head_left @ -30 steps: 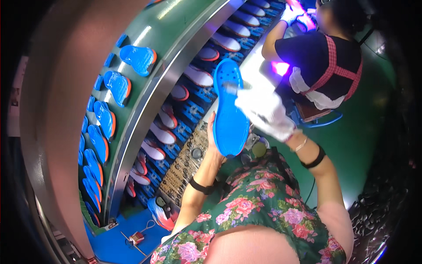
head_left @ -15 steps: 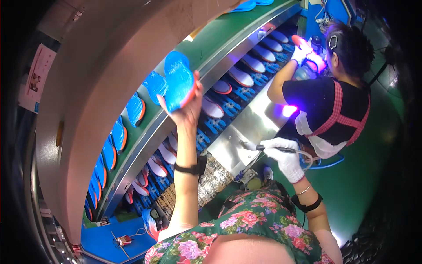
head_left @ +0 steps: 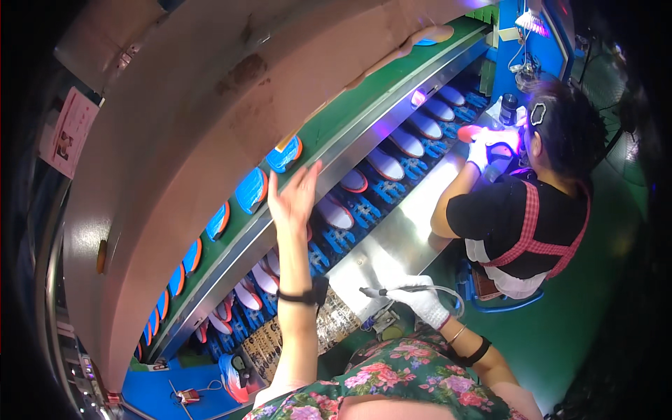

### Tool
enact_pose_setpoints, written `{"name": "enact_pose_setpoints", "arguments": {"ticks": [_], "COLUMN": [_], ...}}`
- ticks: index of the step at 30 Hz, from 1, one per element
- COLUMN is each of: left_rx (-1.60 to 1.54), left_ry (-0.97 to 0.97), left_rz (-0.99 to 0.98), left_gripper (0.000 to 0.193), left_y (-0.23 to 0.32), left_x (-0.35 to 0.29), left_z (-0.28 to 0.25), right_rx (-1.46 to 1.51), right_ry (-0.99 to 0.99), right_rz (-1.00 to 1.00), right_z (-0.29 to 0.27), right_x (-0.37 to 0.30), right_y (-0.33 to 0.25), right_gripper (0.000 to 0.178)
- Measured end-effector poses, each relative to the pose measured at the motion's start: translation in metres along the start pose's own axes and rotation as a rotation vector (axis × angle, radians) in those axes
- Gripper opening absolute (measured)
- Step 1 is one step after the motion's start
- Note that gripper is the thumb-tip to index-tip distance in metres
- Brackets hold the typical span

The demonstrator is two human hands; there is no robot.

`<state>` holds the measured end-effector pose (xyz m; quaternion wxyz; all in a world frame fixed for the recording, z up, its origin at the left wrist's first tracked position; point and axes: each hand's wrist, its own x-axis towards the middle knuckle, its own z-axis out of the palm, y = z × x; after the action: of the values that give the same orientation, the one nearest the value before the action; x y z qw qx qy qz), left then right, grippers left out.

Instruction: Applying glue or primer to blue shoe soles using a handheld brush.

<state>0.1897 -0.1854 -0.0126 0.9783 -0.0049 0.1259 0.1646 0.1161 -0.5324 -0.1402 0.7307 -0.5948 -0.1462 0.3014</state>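
My bare left hand [head_left: 294,199] is held over the metal edge of the green conveyor belt [head_left: 336,143], fingers stretched and apart, with nothing in it. Just beyond its fingertips a blue-coated shoe sole [head_left: 284,155] with an orange-red rim lies on the belt, partly under the hood. A second blue sole [head_left: 252,190] is to the left of the hand. My right hand [head_left: 420,299], in a white knit glove, is closed round a brush [head_left: 378,291] with a dark handle and a clear hose. The brush tip points left, over the metal worktop [head_left: 357,269].
A brown hood [head_left: 175,140] arches over the belt. Below runs a rack of white shoe pieces [head_left: 336,213] on blue holders. At right a co-worker [head_left: 518,217] with white gloves works under purple light. A red-and-white shoe [head_left: 234,378] stands lower left.
My left hand has let go of the blue sole it held up; the soles now lie on the belt. My right hand has moved left and down with the brush.
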Motion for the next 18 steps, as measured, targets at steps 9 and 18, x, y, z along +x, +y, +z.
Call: {"name": "enact_pose_setpoints", "arguments": {"ticks": [9,18], "left_rx": [0.996,1.245], "left_ry": [0.092,0.021], "left_rz": [0.539,0.446], "left_gripper": [0.041,0.034], "left_y": [0.074,0.019], "left_x": [-0.036,0.023], "left_z": [0.000,0.016], "right_rx": [0.172,0.085], "right_ry": [-0.118,-0.216], "right_rz": [0.121,0.015], "right_z": [0.003,-0.005], "right_x": [0.018,0.029], "right_y": [-0.006,0.004], "right_gripper": [0.016,0.018]}}
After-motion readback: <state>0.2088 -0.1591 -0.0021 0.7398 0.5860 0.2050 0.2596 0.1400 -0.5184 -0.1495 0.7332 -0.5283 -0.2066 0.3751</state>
